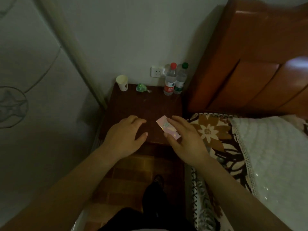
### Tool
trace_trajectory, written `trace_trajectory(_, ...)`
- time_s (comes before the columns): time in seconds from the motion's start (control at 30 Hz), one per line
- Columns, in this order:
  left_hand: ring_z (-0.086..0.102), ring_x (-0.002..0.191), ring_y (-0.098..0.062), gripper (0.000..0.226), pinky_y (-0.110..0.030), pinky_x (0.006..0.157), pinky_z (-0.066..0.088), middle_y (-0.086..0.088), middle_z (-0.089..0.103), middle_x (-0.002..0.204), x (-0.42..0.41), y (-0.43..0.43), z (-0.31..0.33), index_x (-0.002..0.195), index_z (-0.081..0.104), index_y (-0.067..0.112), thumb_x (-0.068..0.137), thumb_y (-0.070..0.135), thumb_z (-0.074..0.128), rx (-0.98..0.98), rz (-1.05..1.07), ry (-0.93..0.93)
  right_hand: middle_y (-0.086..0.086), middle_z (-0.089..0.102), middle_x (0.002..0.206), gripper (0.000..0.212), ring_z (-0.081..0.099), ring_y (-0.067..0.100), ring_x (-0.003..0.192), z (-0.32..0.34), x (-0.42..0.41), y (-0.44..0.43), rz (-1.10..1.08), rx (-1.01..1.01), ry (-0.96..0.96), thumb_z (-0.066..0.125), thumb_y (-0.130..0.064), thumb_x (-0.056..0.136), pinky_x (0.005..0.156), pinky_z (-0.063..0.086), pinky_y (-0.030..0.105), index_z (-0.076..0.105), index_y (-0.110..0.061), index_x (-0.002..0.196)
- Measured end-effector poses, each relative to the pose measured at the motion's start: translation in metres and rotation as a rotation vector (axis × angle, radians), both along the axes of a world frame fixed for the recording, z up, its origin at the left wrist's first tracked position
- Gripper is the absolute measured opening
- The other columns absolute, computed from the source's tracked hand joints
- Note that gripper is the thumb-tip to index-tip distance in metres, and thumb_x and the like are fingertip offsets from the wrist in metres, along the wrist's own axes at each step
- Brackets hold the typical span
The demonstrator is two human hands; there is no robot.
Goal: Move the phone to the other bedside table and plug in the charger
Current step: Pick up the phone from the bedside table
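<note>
Phone, frame centre | your right hand pinches its edges, left hand spread, empty | risk: loose grip drops it.

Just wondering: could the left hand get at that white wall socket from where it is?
Probably yes. The left hand hovers empty over the dark wooden bedside table, and the white wall socket stands uncovered; the two clear plastic bottles sit to its right.
</note>
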State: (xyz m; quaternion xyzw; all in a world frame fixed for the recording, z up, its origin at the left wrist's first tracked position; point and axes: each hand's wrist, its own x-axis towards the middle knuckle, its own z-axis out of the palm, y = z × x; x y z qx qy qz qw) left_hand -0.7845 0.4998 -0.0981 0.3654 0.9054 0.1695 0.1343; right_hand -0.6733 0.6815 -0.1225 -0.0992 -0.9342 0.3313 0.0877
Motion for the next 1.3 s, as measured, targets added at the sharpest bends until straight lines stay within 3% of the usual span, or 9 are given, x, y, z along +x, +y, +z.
trace_trajectory(0.13, 0.049, 0.113, -0.022, 0.049, -0.039, 0.089, 0.047, -0.004, 0.047, 0.133, -0.044, 0.026, -0.028, 0.132, 0.042, 0.021, 0.088, 0.041, 0.048, 0.017, 0.026, 0.017, 0.007, 0.040, 0.143, 0.049, 0.037, 0.022, 0.128, -0.033, -0.052, 0.028, 0.022, 0.019, -0.036, 0.056, -0.036, 0.089, 0.101, 0.033, 0.033, 0.044, -0.022, 0.134)
trace_trajectory(0.37, 0.047, 0.117, -0.027, 0.051, -0.042, 0.094, 0.045, -0.010, 0.048, 0.132, -0.107, 0.055, -0.098, 0.132, 0.044, 0.016, 0.087, 0.038, 0.052, -0.021, 0.064, -0.007, 0.009, 0.037, 0.145, 0.051, 0.032, 0.029, 0.131, -0.111, -0.123, 0.054, 0.024, 0.020, -0.176, 0.058, -0.035, 0.087, 0.100, 0.037, 0.052, 0.043, -0.023, 0.135)
trace_trajectory(0.5, 0.035, 0.131, -0.027, 0.056, -0.050, 0.103, 0.037, -0.009, 0.037, 0.145, -0.127, 0.067, -0.150, 0.137, 0.036, 0.019, 0.087, 0.041, 0.050, -0.112, 0.079, -0.065, 0.007, 0.034, 0.147, 0.056, 0.029, 0.029, 0.133, -0.161, -0.141, 0.064, -0.004, 0.027, -0.227, 0.056, -0.040, 0.087, 0.098, 0.036, 0.055, 0.037, -0.027, 0.138)
trace_trajectory(0.63, 0.024, 0.138, -0.024, 0.060, -0.050, 0.108, 0.032, -0.005, 0.027, 0.151, -0.138, 0.074, -0.209, 0.140, 0.029, 0.024, 0.088, 0.046, 0.047, -0.170, 0.076, -0.105, 0.004, 0.031, 0.148, 0.060, 0.025, 0.027, 0.134, -0.213, -0.149, 0.070, -0.033, 0.073, -0.287, 0.053, -0.046, 0.087, 0.097, 0.037, 0.056, 0.030, -0.031, 0.140)
trace_trajectory(0.8, 0.007, 0.143, -0.024, 0.065, -0.053, 0.113, 0.022, 0.000, 0.011, 0.157, -0.146, 0.078, -0.274, 0.143, 0.016, 0.031, 0.087, 0.053, 0.042, -0.275, 0.088, -0.161, -0.003, 0.018, 0.153, 0.063, 0.014, 0.023, 0.136, -0.268, -0.160, 0.075, -0.042, 0.128, -0.436, 0.046, -0.052, 0.087, 0.100, 0.027, 0.056, 0.018, -0.038, 0.141)
trace_trajectory(0.97, -0.001, 0.144, -0.025, 0.071, -0.054, 0.112, 0.014, 0.001, -0.001, 0.158, -0.154, 0.082, -0.315, 0.143, 0.004, 0.035, 0.086, 0.059, 0.037, -0.340, 0.076, -0.133, -0.003, 0.014, 0.154, 0.064, 0.013, 0.024, 0.136, -0.295, -0.167, 0.079, -0.033, 0.175, -0.492, 0.047, -0.050, 0.087, 0.100, 0.026, 0.056, 0.017, -0.036, 0.141)
trace_trajectory(1.3, -0.008, 0.143, -0.027, 0.074, -0.055, 0.111, 0.018, -0.001, -0.010, 0.157, -0.151, 0.080, -0.333, 0.143, -0.005, 0.035, 0.086, 0.061, 0.034, -0.379, 0.038, -0.126, -0.003, 0.010, 0.155, 0.070, 0.011, 0.019, 0.132, -0.302, -0.165, 0.088, 0.003, 0.221, -0.497, 0.052, -0.051, 0.084, 0.098, 0.028, 0.055, 0.018, -0.033, 0.143)
